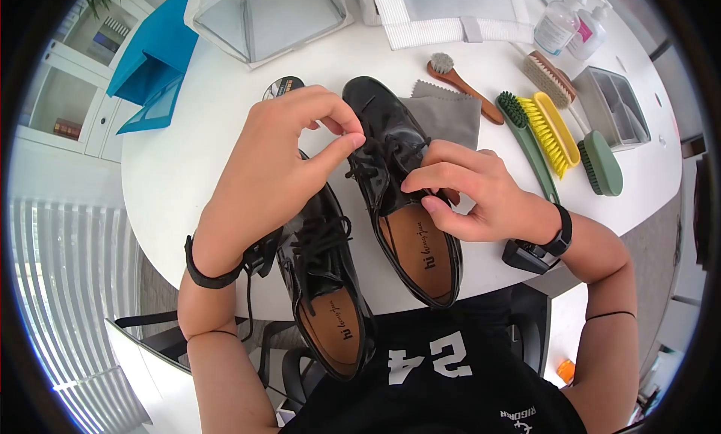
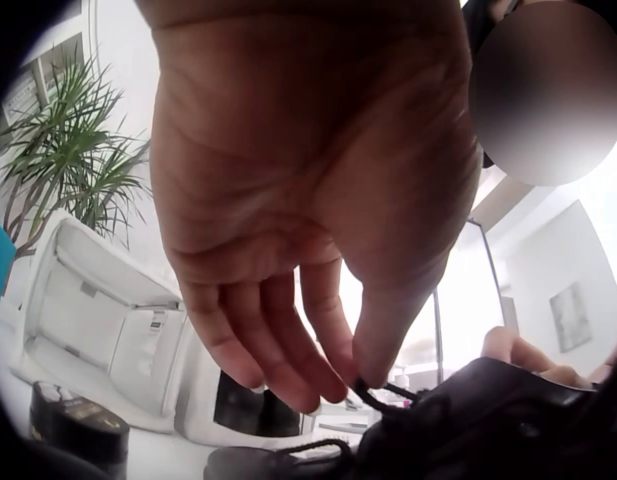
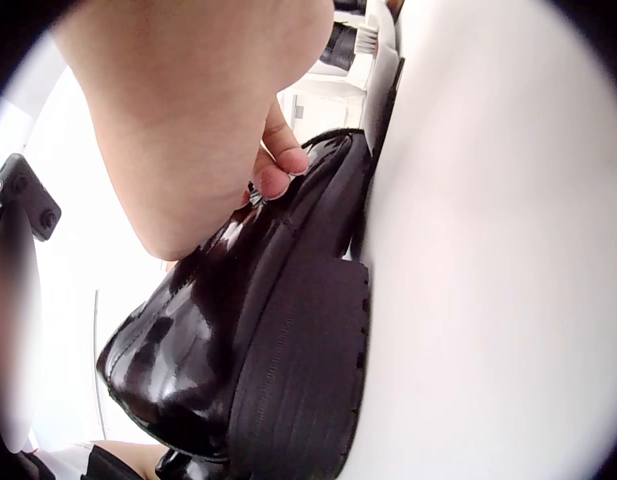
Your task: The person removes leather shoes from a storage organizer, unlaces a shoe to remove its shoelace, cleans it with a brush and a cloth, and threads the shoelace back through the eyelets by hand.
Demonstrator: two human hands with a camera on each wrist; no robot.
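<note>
Two black patent lace-up shoes lie side by side with toes pointing away and tan insoles showing. My left hand (image 1: pixel 282 137) is over the lacing of the right shoe (image 1: pixel 373 97). Its thumb and index finger pinch a black shoelace (image 2: pixel 383 403), as the left wrist view shows. My right hand (image 1: pixel 484 197) bends over the same shoe near its opening, thumb and index tips at the tongue. In the right wrist view, other fingertips touch the upper. I cannot tell whether it pinches a lace. The left shoe (image 1: pixel 319 272) sits below my left wrist, its laces loose on top.
A round tin (image 1: pixel 282 86) stands behind my left hand. A grey cloth (image 1: pixel 451 118) lies right of the shoes. Farther right are a wooden-handled brush (image 1: pixel 469 88), a green brush (image 1: pixel 529 145), a yellow brush (image 1: pixel 556 133) and a clear box (image 1: pixel 612 107). White bins (image 1: pixel 266 21) stand behind.
</note>
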